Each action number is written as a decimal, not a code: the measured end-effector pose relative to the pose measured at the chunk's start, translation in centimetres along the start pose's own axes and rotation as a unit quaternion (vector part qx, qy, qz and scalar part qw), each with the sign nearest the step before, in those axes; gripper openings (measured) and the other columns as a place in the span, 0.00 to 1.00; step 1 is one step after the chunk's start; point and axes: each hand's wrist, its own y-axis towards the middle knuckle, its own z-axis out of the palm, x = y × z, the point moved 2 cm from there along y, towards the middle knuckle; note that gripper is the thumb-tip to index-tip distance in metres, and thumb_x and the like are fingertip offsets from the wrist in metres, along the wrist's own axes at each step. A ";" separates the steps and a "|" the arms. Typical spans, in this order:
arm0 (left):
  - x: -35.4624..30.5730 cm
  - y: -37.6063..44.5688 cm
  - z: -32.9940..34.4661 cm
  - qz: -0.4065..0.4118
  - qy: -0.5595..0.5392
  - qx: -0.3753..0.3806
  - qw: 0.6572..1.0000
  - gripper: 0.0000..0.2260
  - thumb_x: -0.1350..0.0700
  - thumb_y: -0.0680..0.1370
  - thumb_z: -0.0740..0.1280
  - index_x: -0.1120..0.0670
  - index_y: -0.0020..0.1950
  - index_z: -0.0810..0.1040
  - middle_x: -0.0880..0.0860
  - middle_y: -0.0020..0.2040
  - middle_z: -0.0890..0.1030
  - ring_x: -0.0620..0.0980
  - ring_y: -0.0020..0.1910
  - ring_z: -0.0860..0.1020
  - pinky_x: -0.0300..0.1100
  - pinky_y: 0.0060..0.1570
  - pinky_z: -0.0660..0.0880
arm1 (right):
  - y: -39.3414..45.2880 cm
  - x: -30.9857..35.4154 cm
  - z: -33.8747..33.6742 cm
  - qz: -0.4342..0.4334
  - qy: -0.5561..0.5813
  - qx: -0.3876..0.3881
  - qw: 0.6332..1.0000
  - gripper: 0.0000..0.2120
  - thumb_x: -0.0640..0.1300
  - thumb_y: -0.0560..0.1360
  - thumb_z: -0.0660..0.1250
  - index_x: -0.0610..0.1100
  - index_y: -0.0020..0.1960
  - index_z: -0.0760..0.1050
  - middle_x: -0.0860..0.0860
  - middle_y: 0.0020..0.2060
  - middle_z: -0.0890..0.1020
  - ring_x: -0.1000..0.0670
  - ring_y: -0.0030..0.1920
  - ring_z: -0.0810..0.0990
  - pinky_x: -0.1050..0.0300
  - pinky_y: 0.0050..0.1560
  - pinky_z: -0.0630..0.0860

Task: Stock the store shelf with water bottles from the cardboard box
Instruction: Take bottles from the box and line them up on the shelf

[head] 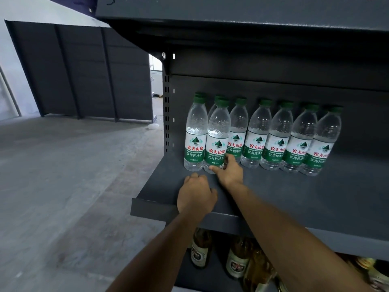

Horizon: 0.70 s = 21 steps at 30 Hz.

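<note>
Several clear water bottles with green caps and green-and-white labels stand in a row at the back of the dark grey shelf. My right hand is wrapped around the base of the second bottle from the left, thumb at its front, fingers on its right side. My left hand rests on the shelf just in front of the leftmost bottle, fingers curled and holding nothing. The cardboard box is out of view.
Another dark shelf overhangs close above the bottles. Brown glass bottles stand on the shelf below. Left of the shelf unit lies grey concrete floor, with dark shelving panels further back.
</note>
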 end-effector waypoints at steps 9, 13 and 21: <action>0.0 0.0 0.0 -0.003 -0.003 -0.001 1.000 0.15 0.48 0.77 0.61 0.57 0.57 0.75 0.55 0.57 0.74 0.53 0.59 0.70 0.46 0.52 0.72 | 0.2 -0.1 0.1 0.002 -0.005 -0.007 1.000 0.33 0.48 0.68 0.77 0.43 0.69 0.67 0.47 0.62 0.78 0.46 0.61 0.76 0.54 0.63 0.70; 0.0 0.0 0.0 -0.002 -0.004 -0.001 1.000 0.15 0.49 0.77 0.61 0.58 0.56 0.76 0.55 0.57 0.74 0.53 0.59 0.71 0.46 0.51 0.72 | 0.2 -0.3 0.2 0.002 -0.009 -0.014 1.000 0.33 0.48 0.68 0.76 0.44 0.68 0.67 0.47 0.61 0.78 0.46 0.60 0.76 0.54 0.62 0.71; -0.2 0.0 -0.1 -0.007 0.001 0.004 1.000 0.16 0.48 0.77 0.61 0.57 0.59 0.75 0.55 0.58 0.73 0.53 0.59 0.71 0.47 0.52 0.72 | 0.2 -0.2 0.4 -0.008 -0.030 -0.028 0.999 0.31 0.50 0.68 0.76 0.44 0.65 0.69 0.46 0.58 0.79 0.45 0.57 0.77 0.54 0.57 0.72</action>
